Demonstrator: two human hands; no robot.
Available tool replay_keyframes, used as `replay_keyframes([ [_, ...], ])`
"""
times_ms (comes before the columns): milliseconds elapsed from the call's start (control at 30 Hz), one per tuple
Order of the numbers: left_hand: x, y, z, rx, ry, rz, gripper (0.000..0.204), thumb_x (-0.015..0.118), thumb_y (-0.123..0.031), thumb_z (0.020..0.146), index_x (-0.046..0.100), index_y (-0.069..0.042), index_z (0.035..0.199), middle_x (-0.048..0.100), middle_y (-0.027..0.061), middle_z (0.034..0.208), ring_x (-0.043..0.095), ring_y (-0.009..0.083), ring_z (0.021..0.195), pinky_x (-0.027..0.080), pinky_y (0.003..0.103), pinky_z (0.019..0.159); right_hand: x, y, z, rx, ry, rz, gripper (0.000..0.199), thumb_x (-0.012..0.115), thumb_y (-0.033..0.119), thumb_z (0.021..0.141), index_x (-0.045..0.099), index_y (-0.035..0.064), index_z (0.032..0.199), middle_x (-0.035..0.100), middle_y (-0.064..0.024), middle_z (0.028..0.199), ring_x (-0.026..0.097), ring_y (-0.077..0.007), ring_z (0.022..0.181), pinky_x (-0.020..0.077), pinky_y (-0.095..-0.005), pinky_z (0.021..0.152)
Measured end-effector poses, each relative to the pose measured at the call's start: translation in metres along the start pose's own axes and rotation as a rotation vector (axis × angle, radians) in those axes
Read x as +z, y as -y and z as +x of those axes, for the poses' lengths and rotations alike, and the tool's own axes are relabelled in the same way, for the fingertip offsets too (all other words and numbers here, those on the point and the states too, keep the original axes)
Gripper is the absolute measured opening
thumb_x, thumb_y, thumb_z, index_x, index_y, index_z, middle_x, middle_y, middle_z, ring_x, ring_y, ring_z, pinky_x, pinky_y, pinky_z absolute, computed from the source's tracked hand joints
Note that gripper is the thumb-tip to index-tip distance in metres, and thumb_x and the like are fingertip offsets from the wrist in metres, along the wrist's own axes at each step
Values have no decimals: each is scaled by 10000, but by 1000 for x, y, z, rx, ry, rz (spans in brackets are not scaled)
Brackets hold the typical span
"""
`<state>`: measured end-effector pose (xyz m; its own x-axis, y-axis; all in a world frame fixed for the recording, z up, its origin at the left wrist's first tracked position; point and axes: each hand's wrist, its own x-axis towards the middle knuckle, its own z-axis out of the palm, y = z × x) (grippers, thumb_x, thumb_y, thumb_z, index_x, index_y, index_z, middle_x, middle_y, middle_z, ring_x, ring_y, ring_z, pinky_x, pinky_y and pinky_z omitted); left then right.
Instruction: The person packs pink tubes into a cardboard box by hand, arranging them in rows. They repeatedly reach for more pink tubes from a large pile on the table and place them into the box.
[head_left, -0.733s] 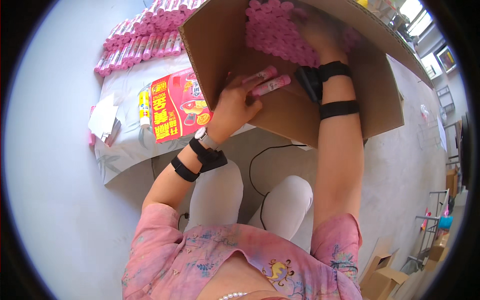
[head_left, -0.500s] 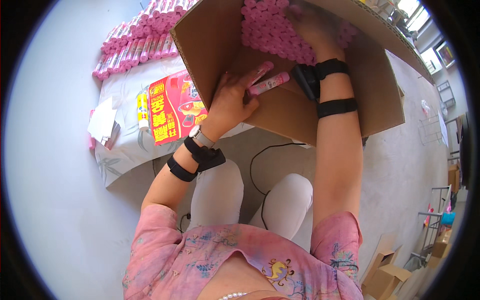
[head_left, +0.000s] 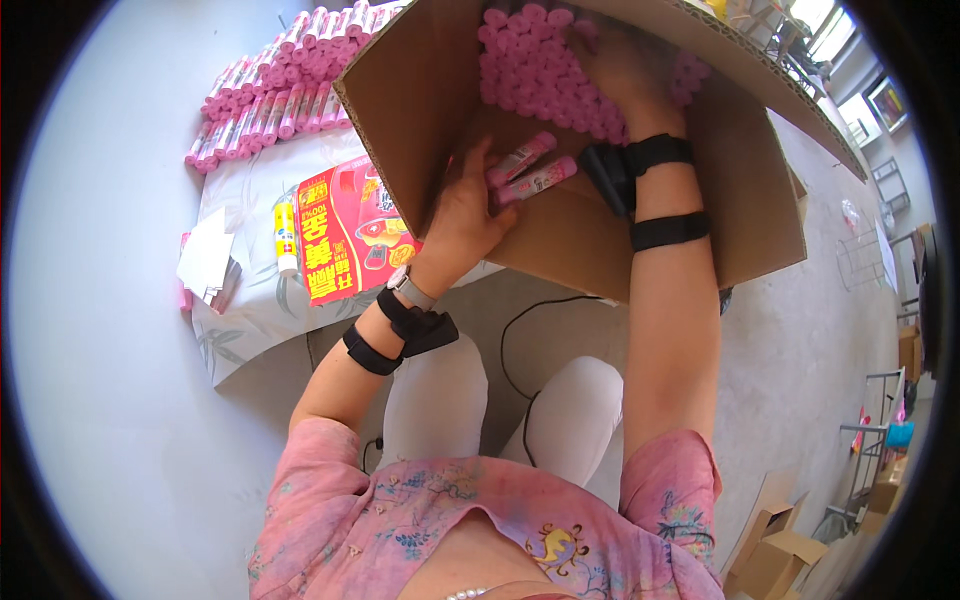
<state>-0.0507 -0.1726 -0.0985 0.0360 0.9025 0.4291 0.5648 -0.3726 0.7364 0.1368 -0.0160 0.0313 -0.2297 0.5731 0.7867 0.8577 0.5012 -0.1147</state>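
Note:
An open cardboard box (head_left: 405, 105) tilts toward me at the top of the view. Packed against its far end is a stack of pink glue sticks (head_left: 530, 70), their round ends facing me. Inside the box near the left wall, my left hand (head_left: 465, 215) is closed around two pink glue sticks (head_left: 538, 181) that poke out to the right between thumb and fingers. My right hand (head_left: 622, 75) reaches deep into the box and rests against the stack. Its fingertips are in shadow and partly hidden, so what they hold is unclear.
To the left, a cloth-covered table (head_left: 245, 190) bears rows of pink sticks (head_left: 275, 105), a red printed package (head_left: 345, 235), a yellow glue stick (head_left: 285, 235) and white cards (head_left: 207, 255). A black cable (head_left: 510, 340) runs below. Small cartons (head_left: 775, 560) stand at lower right.
The two glue sticks in my left hand have shifted slightly and fan apart less steeply. My right hand stays at the stack. The whole view has drifted a little.

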Motion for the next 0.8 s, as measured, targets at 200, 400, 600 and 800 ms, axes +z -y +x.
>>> replay_keyframes([
  [200,1,1,1,63,-11,23,797,787,-92,792,403,-19,1485,652,210,1298,629,436,1150,502,463,1011,8,-16,2,33,198,-285,478,573,606,950,761,204,1127,751,-144,1112,699,-357,1061,520,-470,942],
  [400,0,-5,2,65,-37,61,718,811,-87,777,490,-21,1417,668,204,1257,653,377,1144,524,411,963,9,-14,-1,25,153,-275,496,570,618,950,757,199,1139,753,-136,1118,704,-359,1055,520,-490,933],
  [600,3,-10,4,165,1,101,450,788,-71,749,664,-2,1176,623,198,1173,629,383,1036,521,442,902,4,-12,2,63,299,-286,477,572,606,953,743,220,1175,752,-139,1120,708,-360,1055,529,-513,914],
  [800,2,-13,3,97,34,126,392,777,-89,733,683,-2,1103,655,194,1060,625,408,1015,523,460,897,-2,10,-5,-22,-73,23,369,717,231,874,686,23,1178,691,-226,1152,651,-419,1097,509,-496,959],
])
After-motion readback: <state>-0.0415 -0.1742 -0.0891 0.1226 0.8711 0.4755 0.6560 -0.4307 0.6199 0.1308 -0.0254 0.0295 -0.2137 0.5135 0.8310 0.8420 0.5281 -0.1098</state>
